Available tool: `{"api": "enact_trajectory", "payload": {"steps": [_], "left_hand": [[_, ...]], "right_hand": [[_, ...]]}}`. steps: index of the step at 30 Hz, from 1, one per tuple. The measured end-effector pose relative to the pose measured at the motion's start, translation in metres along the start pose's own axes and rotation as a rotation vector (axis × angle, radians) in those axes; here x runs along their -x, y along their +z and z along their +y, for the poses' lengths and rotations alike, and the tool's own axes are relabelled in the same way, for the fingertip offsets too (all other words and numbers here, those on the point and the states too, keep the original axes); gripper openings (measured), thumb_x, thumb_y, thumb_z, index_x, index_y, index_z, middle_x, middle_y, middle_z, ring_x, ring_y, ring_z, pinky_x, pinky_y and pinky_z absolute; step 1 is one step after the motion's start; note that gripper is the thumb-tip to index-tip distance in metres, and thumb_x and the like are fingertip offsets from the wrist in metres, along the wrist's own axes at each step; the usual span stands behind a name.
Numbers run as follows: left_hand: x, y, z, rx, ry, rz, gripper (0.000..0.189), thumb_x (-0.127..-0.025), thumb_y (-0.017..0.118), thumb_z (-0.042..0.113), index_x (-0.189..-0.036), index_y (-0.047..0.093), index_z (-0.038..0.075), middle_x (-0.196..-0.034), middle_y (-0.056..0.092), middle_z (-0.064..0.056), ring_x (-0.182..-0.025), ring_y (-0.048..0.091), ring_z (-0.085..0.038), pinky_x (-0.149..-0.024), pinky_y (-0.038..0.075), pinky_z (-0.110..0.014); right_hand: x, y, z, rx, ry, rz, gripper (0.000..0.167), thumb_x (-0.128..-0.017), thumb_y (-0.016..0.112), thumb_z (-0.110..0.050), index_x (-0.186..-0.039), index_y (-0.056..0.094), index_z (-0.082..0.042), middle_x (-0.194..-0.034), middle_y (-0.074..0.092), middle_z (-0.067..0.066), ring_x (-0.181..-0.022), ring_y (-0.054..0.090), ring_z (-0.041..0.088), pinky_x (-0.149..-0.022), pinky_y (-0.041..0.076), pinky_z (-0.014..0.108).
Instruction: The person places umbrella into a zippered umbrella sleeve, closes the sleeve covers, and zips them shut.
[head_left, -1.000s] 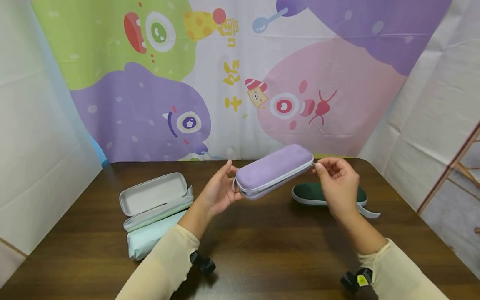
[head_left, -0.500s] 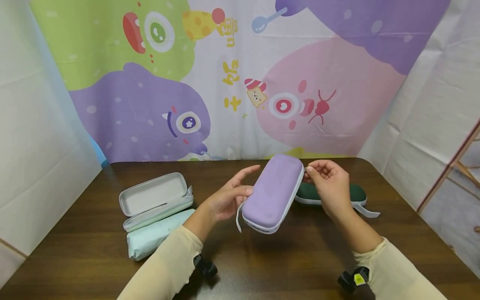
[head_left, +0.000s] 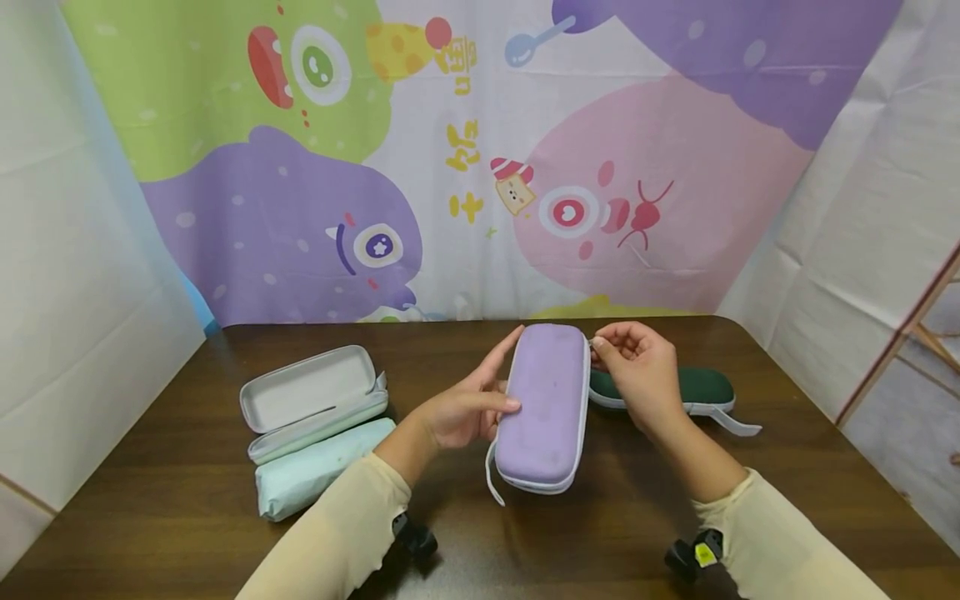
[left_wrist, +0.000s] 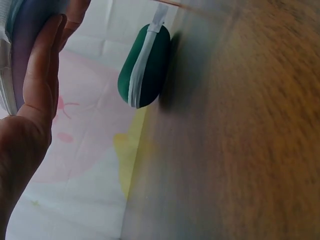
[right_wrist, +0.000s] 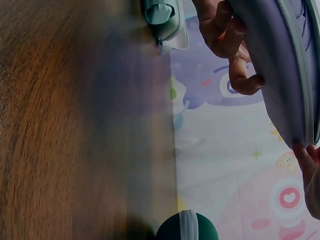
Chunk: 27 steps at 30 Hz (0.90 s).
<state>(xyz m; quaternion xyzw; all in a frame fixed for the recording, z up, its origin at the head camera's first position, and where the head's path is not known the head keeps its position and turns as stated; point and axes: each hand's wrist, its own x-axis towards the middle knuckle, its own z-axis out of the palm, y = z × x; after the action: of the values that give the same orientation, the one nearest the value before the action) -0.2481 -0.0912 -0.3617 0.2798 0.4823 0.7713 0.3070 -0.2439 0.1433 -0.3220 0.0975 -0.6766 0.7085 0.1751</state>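
A lilac hard zip case point(head_left: 546, 400) with a white zip edge is held above the table, its long side pointing away from me. My left hand point(head_left: 465, 412) grips its left side, thumb on the top face and fingers underneath, as the right wrist view shows of the case point(right_wrist: 280, 65). At the far right corner my right hand point(head_left: 641, 367) pinches something small at the zip, likely its pull; the fingers mostly cover it. A strap loop point(head_left: 493, 475) dangles from the near left corner. Along the side, the zip seems partly parted in the right wrist view.
Behind my right hand lies a dark green zip case point(head_left: 705, 386) with a grey strap. On the left, an open mint case point(head_left: 307, 387) with grey lining stands beside a pale mint wrapped bundle point(head_left: 315, 471). A cartoon-printed curtain point(head_left: 480, 275) hangs behind the brown table point(head_left: 480, 533).
The lilac case has turned from a sideways slant to pointing lengthwise away from me. My left thumb has come onto its top, and my right hand has shifted left with the corner.
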Motion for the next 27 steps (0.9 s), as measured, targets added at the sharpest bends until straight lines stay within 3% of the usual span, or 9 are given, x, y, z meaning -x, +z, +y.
{"api": "enact_trajectory", "payload": {"steps": [6,12,18,22,27], "left_hand": [[-0.0016,0.0020,-0.0031,0.013,0.023,0.044,0.102,-0.084,0.059,-0.006,-0.153,0.008,0.048,-0.103,0.052,-0.013,-0.062,0.059,-0.012,-0.048,0.051,-0.023],[-0.0018,0.0006,-0.0063,0.012,0.059,0.087,0.102,-0.081,0.056,-0.012,-0.154,0.010,0.043,-0.109,0.053,-0.016,-0.067,0.063,-0.015,-0.049,0.053,-0.025],[-0.0031,-0.0025,-0.0075,0.035,0.120,0.124,0.102,-0.080,0.055,-0.012,-0.155,0.009,0.039,-0.107,0.055,-0.015,-0.072,0.066,-0.017,-0.057,0.057,-0.029],[-0.0042,-0.0036,-0.0051,0.043,0.150,0.158,0.101,-0.080,0.056,-0.010,-0.155,0.010,0.038,-0.106,0.056,-0.014,-0.068,0.066,-0.015,-0.057,0.056,-0.028],[-0.0048,-0.0046,-0.0034,0.065,0.163,0.196,0.099,-0.081,0.053,-0.011,-0.155,0.011,0.040,-0.109,0.052,-0.015,-0.067,0.065,-0.015,-0.055,0.055,-0.025]], "right_hand": [[-0.0018,-0.0021,0.0040,0.090,-0.054,-0.048,0.012,-0.089,0.064,0.007,-0.097,0.060,0.015,-0.080,0.064,0.009,-0.068,0.065,0.012,-0.067,0.057,0.026],[-0.0024,-0.0076,0.0047,0.312,-0.202,-0.113,0.009,-0.088,0.068,0.002,-0.093,0.065,0.009,-0.078,0.066,0.018,-0.066,0.066,0.018,-0.063,0.056,0.023],[0.0013,-0.0095,0.0050,0.457,-0.365,-0.206,0.005,-0.086,0.071,0.003,-0.090,0.068,0.004,-0.079,0.069,0.011,-0.069,0.067,0.025,-0.062,0.052,0.016],[0.0034,-0.0080,0.0047,0.486,-0.429,-0.224,0.006,-0.084,0.072,0.005,-0.088,0.069,0.001,-0.078,0.069,0.008,-0.067,0.066,0.020,-0.061,0.051,0.015],[0.0058,-0.0071,0.0040,0.470,-0.447,-0.247,0.007,-0.084,0.072,0.005,-0.086,0.068,0.000,-0.079,0.068,0.007,-0.068,0.065,0.014,-0.061,0.053,0.017]]}}
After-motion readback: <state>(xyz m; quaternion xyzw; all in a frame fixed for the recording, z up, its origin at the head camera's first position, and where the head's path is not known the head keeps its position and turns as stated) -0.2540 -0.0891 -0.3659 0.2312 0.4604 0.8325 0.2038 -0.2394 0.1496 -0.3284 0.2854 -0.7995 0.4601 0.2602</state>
